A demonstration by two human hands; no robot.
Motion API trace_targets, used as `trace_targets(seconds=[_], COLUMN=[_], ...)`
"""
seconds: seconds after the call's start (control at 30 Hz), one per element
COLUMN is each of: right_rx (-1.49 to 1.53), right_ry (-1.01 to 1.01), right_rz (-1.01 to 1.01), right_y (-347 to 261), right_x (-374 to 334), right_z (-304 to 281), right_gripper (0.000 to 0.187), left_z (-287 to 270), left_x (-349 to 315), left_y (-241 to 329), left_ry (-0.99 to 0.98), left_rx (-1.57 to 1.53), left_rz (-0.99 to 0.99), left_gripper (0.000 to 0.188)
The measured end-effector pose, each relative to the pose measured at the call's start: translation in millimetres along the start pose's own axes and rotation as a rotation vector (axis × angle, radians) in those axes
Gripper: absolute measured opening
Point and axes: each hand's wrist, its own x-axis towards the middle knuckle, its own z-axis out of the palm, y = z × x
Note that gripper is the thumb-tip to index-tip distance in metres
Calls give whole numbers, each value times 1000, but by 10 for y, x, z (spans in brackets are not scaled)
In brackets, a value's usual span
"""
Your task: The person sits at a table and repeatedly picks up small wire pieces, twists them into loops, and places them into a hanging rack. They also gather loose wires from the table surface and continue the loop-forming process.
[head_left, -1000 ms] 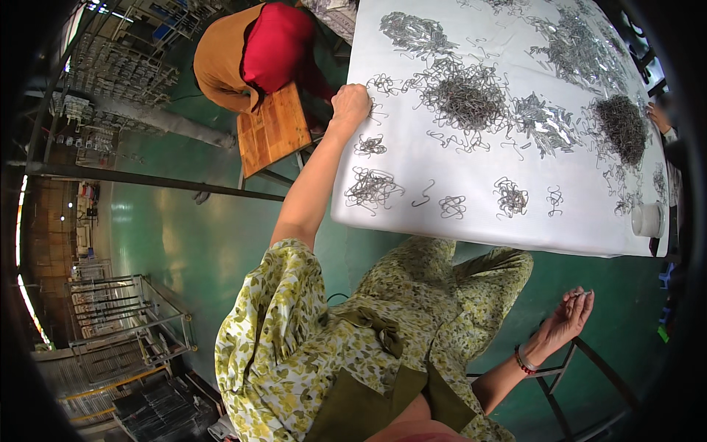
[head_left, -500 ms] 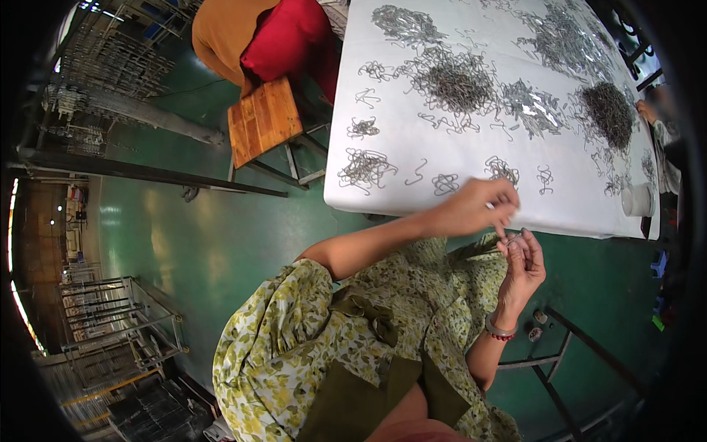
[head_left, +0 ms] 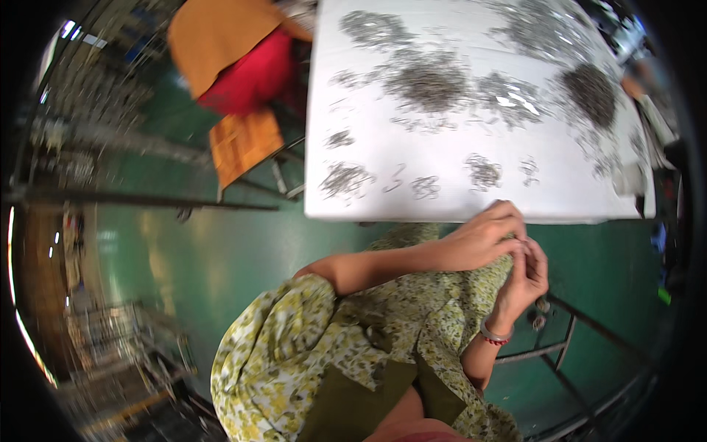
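Note:
Just off the near edge of the white-covered table [head_left: 368,210], my two hands meet at the fingertips. My left hand [head_left: 484,237] is curled, its fingers pinched against those of my right hand [head_left: 524,280], which wears a bracelet at the wrist. What lies between the fingertips is hidden and too small to make out. Close by on the table sit small piles of bent wire hooks [head_left: 484,172], with a smaller cluster [head_left: 529,172] to the right and another [head_left: 425,187] to the left. Farther left are a lone S-shaped hook [head_left: 395,179] and a looser pile [head_left: 345,180].
Larger heaps of grey wire pieces [head_left: 428,82] and a dark heap [head_left: 591,94] cover the table farther back. A white cup-like container [head_left: 630,179] stands at the right edge. At the far left a person in brown and red [head_left: 228,51] is by a wooden stool [head_left: 243,144]. Another person's hand [head_left: 632,87] shows at the right.
My left hand has come down and right to join my right hand; a thin wire-like piece showed at my right fingertips before. The view has shifted, blurring the table.

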Motion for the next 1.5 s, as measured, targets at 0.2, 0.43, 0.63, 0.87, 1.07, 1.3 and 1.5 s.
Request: trace_targets(seconds=[0.2, 0.43, 0.63, 0.87, 1.07, 1.3, 1.5], right_rx=[119, 165, 159, 6, -58, -265, -789], right_ry=[-124, -67, -194, -173, -111, -346, -482], right_rz=[73, 119, 106, -39, -107, -115, -472], right_y=[67, -89, -197, -109, -48, 369, 855], right_x=[92, 100, 22, -103, 200, 1548, 2270], right_z=[47, 137, 244, 202, 51, 243, 859], right_gripper=[20, 22, 19, 24, 24, 23, 19], left_z=[102, -102, -228, -195, -97, 53, 0], left_x=[104, 51, -54, -103, -32, -116, -366], left_y=[-98, -25, 10, 139, 71, -54, 50], left_ry=[7, -15, 34, 49, 204, 103, 13], left_rx=[-103, -233, -383, -405, -208, -239, -231], left_rz=[-120, -205, -318, -382, -248, -268, -240], left_gripper=[13, 12, 11, 10, 12, 11, 15])
